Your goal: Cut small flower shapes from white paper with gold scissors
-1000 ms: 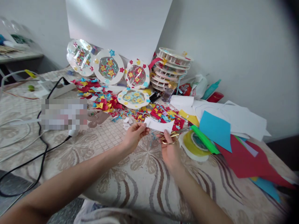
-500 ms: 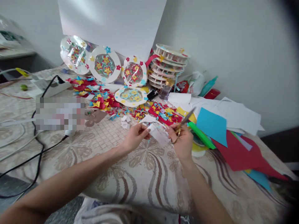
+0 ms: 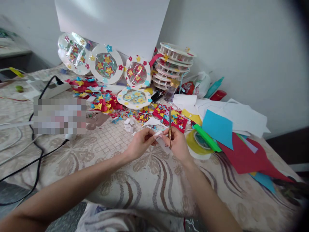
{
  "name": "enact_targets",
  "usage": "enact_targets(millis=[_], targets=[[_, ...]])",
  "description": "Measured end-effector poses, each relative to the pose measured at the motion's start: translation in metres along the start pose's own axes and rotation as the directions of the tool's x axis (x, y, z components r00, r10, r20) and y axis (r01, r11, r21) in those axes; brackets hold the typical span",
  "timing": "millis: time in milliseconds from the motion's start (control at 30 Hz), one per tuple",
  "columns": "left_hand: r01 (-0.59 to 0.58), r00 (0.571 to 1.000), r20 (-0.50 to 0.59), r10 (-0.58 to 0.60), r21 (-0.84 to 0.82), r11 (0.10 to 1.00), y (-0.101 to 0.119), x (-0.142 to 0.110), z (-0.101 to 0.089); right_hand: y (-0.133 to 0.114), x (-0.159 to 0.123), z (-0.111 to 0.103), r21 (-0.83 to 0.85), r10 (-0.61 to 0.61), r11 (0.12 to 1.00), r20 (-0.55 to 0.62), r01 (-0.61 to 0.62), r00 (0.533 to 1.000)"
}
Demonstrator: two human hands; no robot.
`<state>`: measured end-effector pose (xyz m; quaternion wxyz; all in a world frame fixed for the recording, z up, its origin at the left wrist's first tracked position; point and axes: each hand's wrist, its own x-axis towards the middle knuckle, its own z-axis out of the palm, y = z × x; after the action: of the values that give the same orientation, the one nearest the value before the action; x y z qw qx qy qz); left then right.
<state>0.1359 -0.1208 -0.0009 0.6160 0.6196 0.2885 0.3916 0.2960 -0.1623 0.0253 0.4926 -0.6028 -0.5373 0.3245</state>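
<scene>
My left hand (image 3: 142,142) pinches one end of a folded white paper strip (image 3: 164,146) between thumb and fingers. Against its fingertips, my right hand (image 3: 178,144) is closed too, pressing the same paper at the fold while keeping a pair of scissors (image 3: 170,124) in its grip, blades pointing up and away. Just beyond the hands lies a white paper offcut (image 3: 153,121). Several small white foam-like blocks (image 3: 129,125) sit left of it. A red sheet (image 3: 183,126) strewn with small coloured cut-outs is close behind the right hand.
Decorated white discs (image 3: 117,71) lean at the back, near a stack of round tiers (image 3: 172,64). Colourful paper scraps (image 3: 103,102) are heaped before them. Right are a yellow tape roll (image 3: 191,143), a green cutter-like tool (image 3: 207,138) and coloured sheets (image 3: 243,158). Black cables (image 3: 40,151) run left.
My right hand has moved left to meet the left hand at the paper, which is now folded between them. The scissors have swung from slanting right to nearly upright.
</scene>
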Motion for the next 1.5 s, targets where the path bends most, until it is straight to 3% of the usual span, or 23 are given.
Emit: enact_targets(millis=[100,267,1500], targets=[[-0.011,1.000,-0.019,0.010,-0.077,0.997,-0.0004,0.0005,0.0020,-0.0004,0.0006,0.0014,0.079,0.010,0.997,-0.030,-0.007,1.000],[0.003,0.997,-0.082,-0.007,-0.051,0.999,-0.0005,0.0009,0.0038,0.0010,0.0013,0.0028,0.119,0.022,0.993,-0.040,-0.017,0.999],[0.021,0.996,-0.081,-0.030,-0.118,0.993,0.0030,-0.0007,0.0053,0.0021,0.0042,0.0016,0.062,0.005,0.998,-0.028,-0.003,1.000]])
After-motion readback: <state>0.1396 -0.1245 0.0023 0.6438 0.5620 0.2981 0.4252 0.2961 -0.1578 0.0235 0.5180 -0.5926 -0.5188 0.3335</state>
